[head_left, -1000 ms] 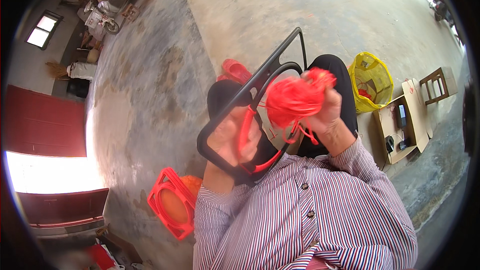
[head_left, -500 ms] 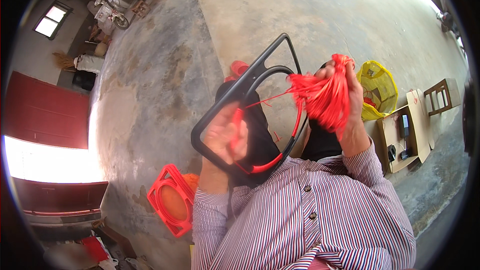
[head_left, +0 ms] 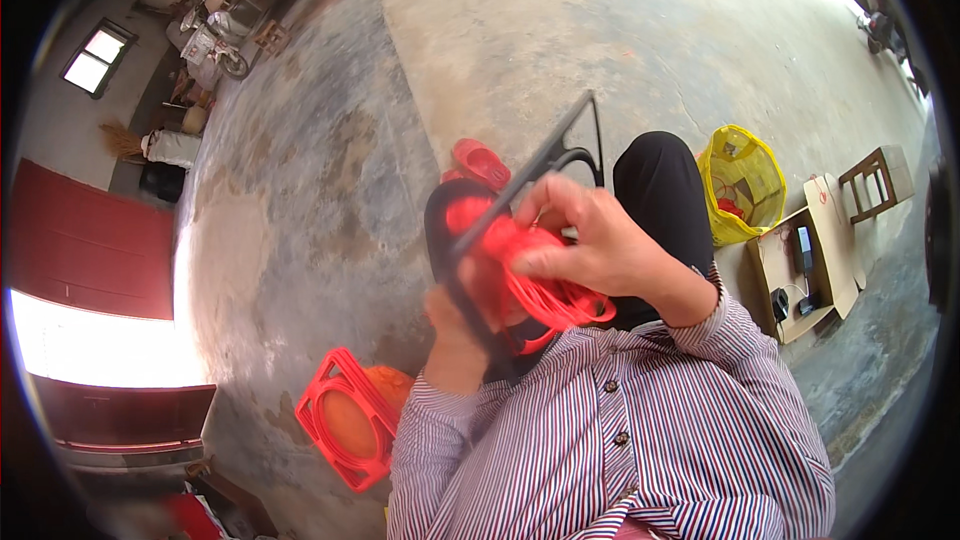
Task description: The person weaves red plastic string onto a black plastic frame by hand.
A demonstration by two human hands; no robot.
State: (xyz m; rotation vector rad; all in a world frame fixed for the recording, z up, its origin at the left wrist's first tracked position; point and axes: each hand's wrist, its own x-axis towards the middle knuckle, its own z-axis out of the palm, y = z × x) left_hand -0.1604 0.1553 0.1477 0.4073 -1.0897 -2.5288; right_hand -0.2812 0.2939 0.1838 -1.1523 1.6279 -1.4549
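A bundle of thin red plastic cord (head_left: 550,302) is gripped by my right hand (head_left: 595,245), its fingers bent around the cord over my lap. The bundle lies across a black frame (head_left: 540,158) with rounded corners, and loops of cord hang below my fingers. Part of the frame has red cord wound on it. My left hand (head_left: 455,325) is at the frame's left side, smeared by motion. Frame and cord partly cover its fingers, so its hold is unclear. Part of the bundle blurs too.
A red plastic stool frame (head_left: 340,420) with an orange round middle lies at left. Beyond my knees is a red slipper (head_left: 480,162). At right stand a yellow bag (head_left: 745,180) with red cord inside, an open cardboard box (head_left: 790,270) holding small devices, and a wooden stool (head_left: 880,185).
My right hand has swung left and down with the cord bundle, from the frame's right side to across it. The black frame has tilted and now looks narrower. The view has shifted slightly.
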